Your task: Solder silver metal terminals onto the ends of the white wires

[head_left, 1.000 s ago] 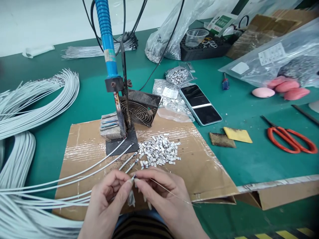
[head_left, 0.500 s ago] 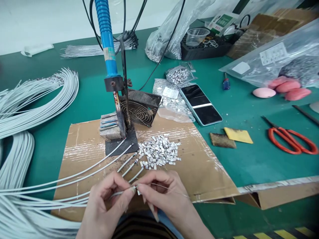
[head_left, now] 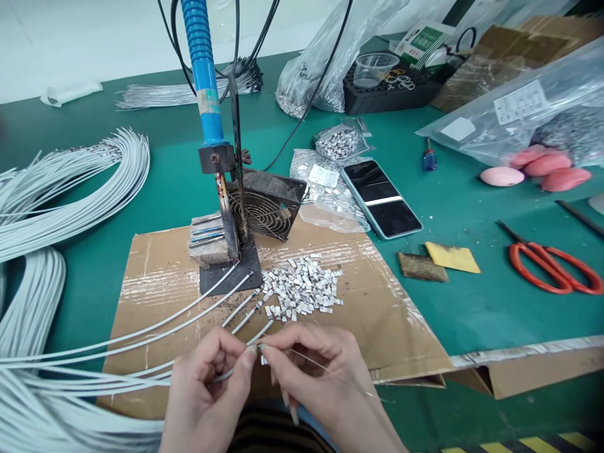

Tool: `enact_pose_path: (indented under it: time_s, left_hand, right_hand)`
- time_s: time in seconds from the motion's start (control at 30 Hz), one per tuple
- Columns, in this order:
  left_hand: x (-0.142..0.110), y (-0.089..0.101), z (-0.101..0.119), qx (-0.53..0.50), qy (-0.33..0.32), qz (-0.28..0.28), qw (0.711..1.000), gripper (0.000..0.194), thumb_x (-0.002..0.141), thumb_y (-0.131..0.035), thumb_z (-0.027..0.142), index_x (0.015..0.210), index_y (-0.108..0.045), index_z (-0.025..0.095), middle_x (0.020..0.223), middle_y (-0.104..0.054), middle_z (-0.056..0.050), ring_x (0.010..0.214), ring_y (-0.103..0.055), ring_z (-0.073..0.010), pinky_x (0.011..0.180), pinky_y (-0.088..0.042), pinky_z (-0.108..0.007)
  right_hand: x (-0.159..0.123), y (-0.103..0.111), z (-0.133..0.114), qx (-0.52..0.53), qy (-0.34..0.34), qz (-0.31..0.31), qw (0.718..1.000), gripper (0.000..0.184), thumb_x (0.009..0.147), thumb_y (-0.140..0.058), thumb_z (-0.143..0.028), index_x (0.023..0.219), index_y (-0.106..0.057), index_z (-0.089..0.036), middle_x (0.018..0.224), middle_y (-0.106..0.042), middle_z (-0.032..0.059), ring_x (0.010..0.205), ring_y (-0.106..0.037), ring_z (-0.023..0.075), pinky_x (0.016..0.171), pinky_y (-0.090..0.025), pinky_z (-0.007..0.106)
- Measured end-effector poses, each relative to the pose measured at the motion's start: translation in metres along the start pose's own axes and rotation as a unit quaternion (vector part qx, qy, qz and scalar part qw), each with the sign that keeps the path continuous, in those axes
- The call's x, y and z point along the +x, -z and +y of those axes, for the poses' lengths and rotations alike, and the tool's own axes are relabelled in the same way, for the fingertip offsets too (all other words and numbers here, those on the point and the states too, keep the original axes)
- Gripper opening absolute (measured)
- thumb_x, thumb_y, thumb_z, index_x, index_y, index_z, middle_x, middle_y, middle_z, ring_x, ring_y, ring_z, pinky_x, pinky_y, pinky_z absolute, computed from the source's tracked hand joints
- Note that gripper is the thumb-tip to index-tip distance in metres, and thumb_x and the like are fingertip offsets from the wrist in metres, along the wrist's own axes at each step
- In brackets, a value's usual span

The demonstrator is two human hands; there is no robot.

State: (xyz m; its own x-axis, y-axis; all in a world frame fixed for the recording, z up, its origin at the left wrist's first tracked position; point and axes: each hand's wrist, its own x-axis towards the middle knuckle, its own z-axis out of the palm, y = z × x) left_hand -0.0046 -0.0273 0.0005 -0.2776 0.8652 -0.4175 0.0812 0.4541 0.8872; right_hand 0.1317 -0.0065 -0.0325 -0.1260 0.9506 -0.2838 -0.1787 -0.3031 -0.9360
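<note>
My left hand (head_left: 214, 384) pinches a white cable (head_left: 223, 376) near its end, thumb against forefinger. Fingertip to fingertip with it, my right hand (head_left: 314, 371) is closed in a pinch, and a thin wire (head_left: 325, 370) trails from it to the lower right. A tiny white piece (head_left: 263, 360) shows just under the right fingertips; how it is held is hidden. Beyond my hands lies a heap of small whitish metal pieces (head_left: 302, 286) on the cardboard (head_left: 155, 277). Several more white cables (head_left: 174, 313) lie to the left, some with pieces at their ends.
A blue-handled soldering iron (head_left: 205, 82) stands clamped above a dark base (head_left: 236, 277), beside a small fan (head_left: 264, 207). Cable bundles (head_left: 85, 201) fill the left. Rightward lie a phone (head_left: 381, 198), sponge pieces (head_left: 452, 257), red-handled scissors (head_left: 550, 267) and a screwdriver (head_left: 429, 157).
My left hand has shifted slightly right, and both pinched fingertips are a little higher. The thin wire's trailing part now reaches lower and farther right.
</note>
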Motion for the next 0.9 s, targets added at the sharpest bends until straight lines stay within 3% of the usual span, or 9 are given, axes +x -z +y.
enact_pose_path:
  time_s: [0.1, 0.17, 0.23, 0.3, 0.37, 0.5, 0.6, 0.8, 0.9]
  left_hand:
    - [-0.002, -0.003, -0.002, -0.057, 0.027, 0.006, 0.998, 0.055, 0.072, -0.086, 0.066, 0.066, -0.063, 0.017, 0.051, -0.052, 0.005, 0.049, -0.038, -0.0065, 0.048, -0.026, -0.017]
    - [-0.001, -0.003, -0.003, -0.109, 0.059, 0.004, 0.992, 0.057, 0.069, -0.088, 0.069, 0.072, -0.065, 0.017, 0.052, -0.051, 0.006, 0.046, -0.033, -0.0040, 0.046, -0.024, -0.015]
    - [0.001, 0.000, -0.004, -0.151, 0.081, -0.006, 0.985, 0.056, 0.065, -0.093, 0.066, 0.079, -0.069, 0.017, 0.054, -0.053, 0.007, 0.046, -0.033, -0.0027, 0.046, -0.024, -0.013]
    - [0.005, 0.003, -0.006, -0.175, 0.082, -0.019, 0.981, 0.054, 0.064, -0.095, 0.061, 0.080, -0.072, 0.016, 0.056, -0.057, 0.005, 0.048, -0.039, -0.0039, 0.048, -0.031, -0.013]
    - [0.009, 0.005, -0.010, -0.172, 0.056, -0.015, 0.983, 0.047, 0.067, -0.095, 0.057, 0.078, -0.073, 0.016, 0.056, -0.057, 0.004, 0.050, -0.043, -0.0052, 0.050, -0.035, -0.014]
    - [0.010, 0.002, -0.014, -0.091, -0.016, 0.011, 0.996, 0.025, 0.073, -0.091, 0.038, 0.078, -0.076, 0.018, 0.054, -0.061, 0.003, 0.050, -0.050, -0.0074, 0.049, -0.039, -0.014]
    - [0.004, -0.004, -0.016, -0.031, -0.050, 0.056, 0.997, 0.014, 0.076, -0.083, 0.031, 0.078, -0.076, 0.019, 0.059, -0.066, 0.002, 0.052, -0.055, -0.0092, 0.050, -0.041, -0.015]
    - [-0.003, -0.009, -0.032, 0.060, -0.119, 0.083, 0.988, 0.012, 0.087, -0.071, 0.033, 0.082, -0.076, 0.023, 0.061, -0.067, 0.002, 0.056, -0.062, -0.0122, 0.054, -0.044, -0.018]
    - [-0.001, -0.009, -0.035, 0.064, -0.118, 0.072, 0.988, 0.013, 0.087, -0.071, 0.034, 0.082, -0.076, 0.022, 0.061, -0.066, 0.001, 0.051, -0.055, -0.0108, 0.048, -0.039, -0.019]
  right_hand:
    - [-0.006, -0.013, 0.018, -0.022, 0.034, 0.053, 0.998, 0.023, 0.089, -0.077, -0.034, 0.075, -0.081, -0.017, 0.053, -0.063, -0.0022, 0.038, -0.049, 0.0080, 0.036, -0.042, 0.019]
    - [-0.008, -0.021, 0.025, -0.077, 0.163, 0.104, 0.978, 0.013, 0.091, -0.073, -0.019, 0.081, -0.082, -0.019, 0.058, -0.067, -0.0019, 0.043, -0.054, 0.0086, 0.041, -0.046, 0.019]
    - [-0.008, -0.022, 0.026, -0.157, 0.327, 0.126, 0.924, 0.018, 0.088, -0.071, -0.004, 0.092, -0.082, -0.018, 0.066, -0.072, 0.0004, 0.052, -0.061, 0.0105, 0.051, -0.053, 0.020]
    - [-0.005, -0.016, 0.021, -0.233, 0.424, 0.096, 0.870, 0.028, 0.087, -0.069, 0.005, 0.106, -0.080, -0.013, 0.077, -0.077, 0.0061, 0.064, -0.069, 0.0142, 0.064, -0.060, 0.023]
    - [-0.002, -0.004, 0.011, -0.277, 0.410, 0.027, 0.869, 0.030, 0.090, -0.067, 0.004, 0.113, -0.080, -0.012, 0.085, -0.080, 0.0089, 0.073, -0.073, 0.0160, 0.073, -0.062, 0.024]
    - [0.005, 0.020, -0.014, -0.246, 0.242, -0.059, 0.937, 0.022, 0.095, -0.068, -0.011, 0.104, -0.084, -0.022, 0.076, -0.075, -0.0011, 0.064, -0.070, 0.0100, 0.061, -0.056, 0.015]
    - [0.007, 0.027, -0.026, -0.250, 0.181, -0.092, 0.947, 0.022, 0.097, -0.068, -0.015, 0.108, -0.084, -0.025, 0.078, -0.075, -0.0023, 0.065, -0.069, 0.0100, 0.059, -0.054, 0.016]
    - [0.011, 0.027, -0.033, -0.302, 0.261, -0.143, 0.905, 0.027, 0.098, -0.058, -0.005, 0.105, -0.079, -0.020, 0.085, -0.074, 0.0012, 0.076, -0.070, 0.0130, 0.070, -0.054, 0.021]
    - [0.012, 0.029, -0.031, -0.318, 0.274, -0.149, 0.895, 0.023, 0.099, -0.058, -0.005, 0.098, -0.077, -0.017, 0.083, -0.073, 0.0020, 0.074, -0.068, 0.0131, 0.069, -0.053, 0.021]
